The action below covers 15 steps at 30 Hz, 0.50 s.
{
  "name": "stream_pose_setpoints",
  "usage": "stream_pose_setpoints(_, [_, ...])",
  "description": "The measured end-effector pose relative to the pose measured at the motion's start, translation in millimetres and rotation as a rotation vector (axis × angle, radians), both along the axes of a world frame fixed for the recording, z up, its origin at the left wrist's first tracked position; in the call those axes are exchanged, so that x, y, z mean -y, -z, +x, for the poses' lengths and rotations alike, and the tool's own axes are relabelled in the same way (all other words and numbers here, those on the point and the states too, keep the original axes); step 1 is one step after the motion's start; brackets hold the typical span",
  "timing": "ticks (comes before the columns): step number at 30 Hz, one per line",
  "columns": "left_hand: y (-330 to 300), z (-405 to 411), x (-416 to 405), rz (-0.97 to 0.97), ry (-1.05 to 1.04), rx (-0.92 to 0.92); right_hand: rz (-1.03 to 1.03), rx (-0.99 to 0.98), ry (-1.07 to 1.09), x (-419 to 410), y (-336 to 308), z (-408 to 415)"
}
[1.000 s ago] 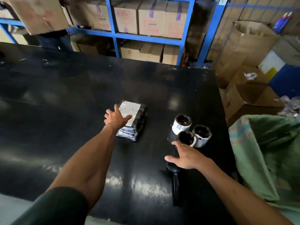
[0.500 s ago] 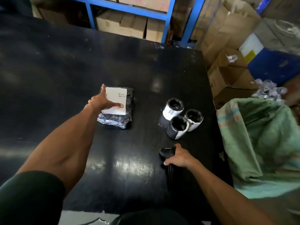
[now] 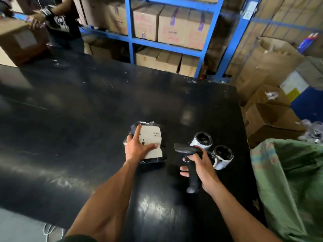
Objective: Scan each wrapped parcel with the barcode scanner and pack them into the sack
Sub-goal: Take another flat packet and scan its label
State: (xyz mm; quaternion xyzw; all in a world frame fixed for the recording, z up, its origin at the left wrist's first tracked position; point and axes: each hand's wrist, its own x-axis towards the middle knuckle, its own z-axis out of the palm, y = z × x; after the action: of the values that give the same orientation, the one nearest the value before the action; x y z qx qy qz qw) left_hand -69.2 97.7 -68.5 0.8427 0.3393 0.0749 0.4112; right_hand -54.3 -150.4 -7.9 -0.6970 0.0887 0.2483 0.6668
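Left hand [image 3: 138,147] spread flat on one black plastic-wrapped flat parcel [image 3: 148,142]; my right hand [image 3: 201,165] grips one black pistol-shaped barcode scanner [image 3: 189,152], three black-and-white wrapped cylindrical parcels [image 3: 222,157] just beyond it

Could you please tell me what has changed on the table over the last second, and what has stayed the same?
The right hand took hold of the barcode scanner, which lay flat on the black table, and lifted it, head towards the flat parcel. The left hand stayed on that parcel, which has hardly moved. The three rolled parcels stand where they were, and the green sack is unchanged.
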Motion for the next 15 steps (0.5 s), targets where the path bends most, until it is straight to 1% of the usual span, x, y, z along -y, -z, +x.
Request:
stream_pose_setpoints(1, [0.3, -2.9, 5.9, 0.003, 0.003, 0.010, 0.019, 0.021, 0.006, -5.9, -8.9, 3.6])
stream_pose_setpoints(5, [1.4, -13.5, 26.2, 0.016, -0.042, 0.043, -0.038, 0.153, -0.032, -21.2, -25.8, 12.8])
stream_pose_setpoints(11, [0.6, -22.0, 39.4, -0.002, -0.071, 0.077, -0.197, 0.264, -0.079, -20.9, -22.2, 7.2])
stream_pose_setpoints(15, [-0.9, -23.9, 41.9, 0.004, -0.055, 0.075, -0.238, 0.306, -0.075, -14.4, -23.6, 3.3])
